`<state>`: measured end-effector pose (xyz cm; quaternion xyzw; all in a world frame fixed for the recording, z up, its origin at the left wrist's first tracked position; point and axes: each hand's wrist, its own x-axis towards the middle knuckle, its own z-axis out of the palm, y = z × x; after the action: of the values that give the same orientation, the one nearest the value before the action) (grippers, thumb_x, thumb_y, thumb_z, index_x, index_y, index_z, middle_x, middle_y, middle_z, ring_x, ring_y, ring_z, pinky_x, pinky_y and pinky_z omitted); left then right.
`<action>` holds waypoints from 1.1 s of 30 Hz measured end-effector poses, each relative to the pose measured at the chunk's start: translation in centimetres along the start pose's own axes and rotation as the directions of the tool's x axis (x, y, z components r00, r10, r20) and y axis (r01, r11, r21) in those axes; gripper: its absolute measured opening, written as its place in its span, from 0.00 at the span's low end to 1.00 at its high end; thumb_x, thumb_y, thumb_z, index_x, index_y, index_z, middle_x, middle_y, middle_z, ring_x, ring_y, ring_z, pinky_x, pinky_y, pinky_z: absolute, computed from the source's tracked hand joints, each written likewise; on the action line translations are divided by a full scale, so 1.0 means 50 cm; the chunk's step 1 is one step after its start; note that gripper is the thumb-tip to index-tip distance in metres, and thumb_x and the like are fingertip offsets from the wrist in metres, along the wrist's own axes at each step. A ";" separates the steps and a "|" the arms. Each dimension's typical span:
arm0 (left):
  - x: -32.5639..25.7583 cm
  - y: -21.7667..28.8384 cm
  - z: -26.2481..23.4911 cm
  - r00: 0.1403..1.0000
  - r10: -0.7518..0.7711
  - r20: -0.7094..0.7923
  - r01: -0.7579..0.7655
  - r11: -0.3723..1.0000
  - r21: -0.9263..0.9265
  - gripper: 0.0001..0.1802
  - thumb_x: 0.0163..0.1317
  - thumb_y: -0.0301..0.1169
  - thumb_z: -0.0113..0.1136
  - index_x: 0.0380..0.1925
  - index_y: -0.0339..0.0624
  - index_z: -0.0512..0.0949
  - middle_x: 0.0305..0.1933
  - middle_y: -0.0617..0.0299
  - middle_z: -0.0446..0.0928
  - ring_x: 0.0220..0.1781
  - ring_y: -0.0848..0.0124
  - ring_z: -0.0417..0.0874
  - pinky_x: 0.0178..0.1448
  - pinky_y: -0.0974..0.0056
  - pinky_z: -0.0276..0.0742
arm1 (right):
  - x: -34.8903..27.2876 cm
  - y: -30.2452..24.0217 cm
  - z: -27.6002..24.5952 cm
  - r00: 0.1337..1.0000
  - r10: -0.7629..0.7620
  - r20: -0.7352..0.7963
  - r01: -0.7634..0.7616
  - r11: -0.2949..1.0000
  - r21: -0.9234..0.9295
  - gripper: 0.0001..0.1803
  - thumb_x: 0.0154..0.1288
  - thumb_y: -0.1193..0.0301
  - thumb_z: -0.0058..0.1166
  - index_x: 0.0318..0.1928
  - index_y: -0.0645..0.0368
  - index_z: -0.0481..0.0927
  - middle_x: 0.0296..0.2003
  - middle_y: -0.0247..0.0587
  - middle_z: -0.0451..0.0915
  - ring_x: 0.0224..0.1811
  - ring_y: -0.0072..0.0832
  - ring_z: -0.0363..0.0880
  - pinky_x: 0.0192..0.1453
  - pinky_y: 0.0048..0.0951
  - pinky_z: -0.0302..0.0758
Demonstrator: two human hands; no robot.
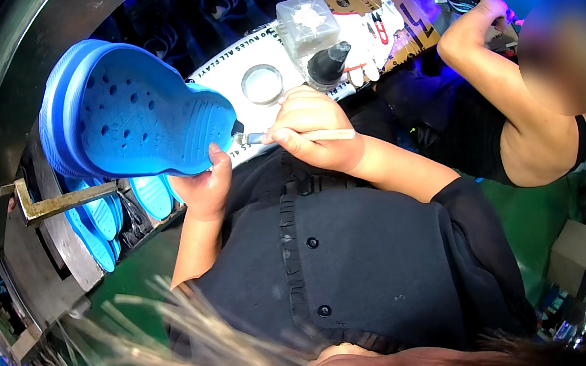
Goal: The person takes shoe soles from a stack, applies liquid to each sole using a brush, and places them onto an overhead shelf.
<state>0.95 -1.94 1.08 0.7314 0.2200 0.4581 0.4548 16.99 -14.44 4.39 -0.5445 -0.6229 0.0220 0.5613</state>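
Head view: the left hand (206, 184) grips the heel of a blue clog (127, 109), which sits at ten o'clock, sole up. The right hand (312, 131), fingers closed round a thin brush (301, 136), sets its tip at the clog's heel edge. A clear jar (307, 25) and a round lid (262, 84) lie at twelve o'clock.

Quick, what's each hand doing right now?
Left hand: closed, holding the blue clog by its heel.
Right hand: closed around a thin brush.
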 end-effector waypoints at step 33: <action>0.002 0.023 -0.008 0.990 -0.137 0.017 0.137 0.988 -0.070 0.20 0.48 0.19 0.55 0.44 0.31 0.69 0.41 0.56 0.74 0.42 0.70 0.76 0.49 0.67 0.70 | 0.000 0.001 -0.009 1.000 0.021 0.003 -0.021 0.998 -0.056 0.04 0.51 0.73 0.54 0.23 0.59 0.79 0.21 0.37 0.76 0.25 0.31 0.73 0.33 0.29 0.65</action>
<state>0.55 -2.24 2.20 0.7005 0.2505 0.4290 0.5124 17.34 -14.71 4.52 -0.5666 -0.6185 0.0116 0.5444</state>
